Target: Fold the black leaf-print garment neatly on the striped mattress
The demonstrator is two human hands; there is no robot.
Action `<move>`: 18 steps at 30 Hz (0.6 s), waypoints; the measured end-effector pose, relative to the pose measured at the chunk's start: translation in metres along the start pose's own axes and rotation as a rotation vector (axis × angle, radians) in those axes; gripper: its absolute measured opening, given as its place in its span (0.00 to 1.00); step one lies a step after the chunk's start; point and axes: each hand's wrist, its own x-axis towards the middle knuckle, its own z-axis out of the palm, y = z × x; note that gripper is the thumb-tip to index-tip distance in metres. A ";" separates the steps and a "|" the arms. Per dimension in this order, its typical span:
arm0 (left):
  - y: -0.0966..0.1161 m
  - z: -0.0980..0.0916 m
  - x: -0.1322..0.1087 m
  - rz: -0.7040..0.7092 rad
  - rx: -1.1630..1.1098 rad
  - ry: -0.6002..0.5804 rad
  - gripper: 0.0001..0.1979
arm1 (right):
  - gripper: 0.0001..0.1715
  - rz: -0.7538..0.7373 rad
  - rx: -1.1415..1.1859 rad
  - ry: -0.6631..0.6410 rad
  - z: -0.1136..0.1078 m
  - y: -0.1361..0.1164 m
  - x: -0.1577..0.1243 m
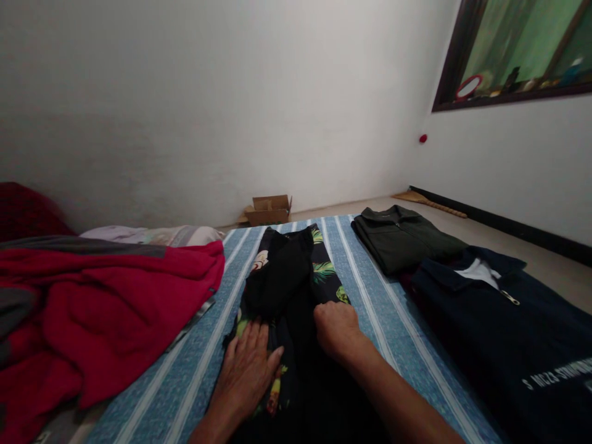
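Observation:
A black shirt with a colourful leaf-and-flower print (326, 271) lies lengthwise on the striped bed cover, its collar end away from me. Plain black cloth (282, 277), perhaps a folded-over sleeve, covers its middle. My left hand (247, 364) rests flat on the shirt's left side, fingers stretched forward and thumb apart. On the right side my right hand (338, 327) is closed in a fist at the shirt's edge, with cloth at its fingers. Its fingertips are hidden from view. The shirt's near end runs out of the bottom of the picture.
Blue-and-white striped cloth (370, 296) covers the bed. At left lies a heap with a red fleece garment (139, 302). Folded at right are a dark green jacket (407, 237) and a navy zip-neck top (499, 333). A cardboard box (268, 209) stands beyond, by the wall.

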 end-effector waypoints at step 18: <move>0.010 0.007 -0.021 0.016 -0.239 0.077 0.33 | 0.16 -0.187 -0.170 -0.085 0.021 0.008 -0.007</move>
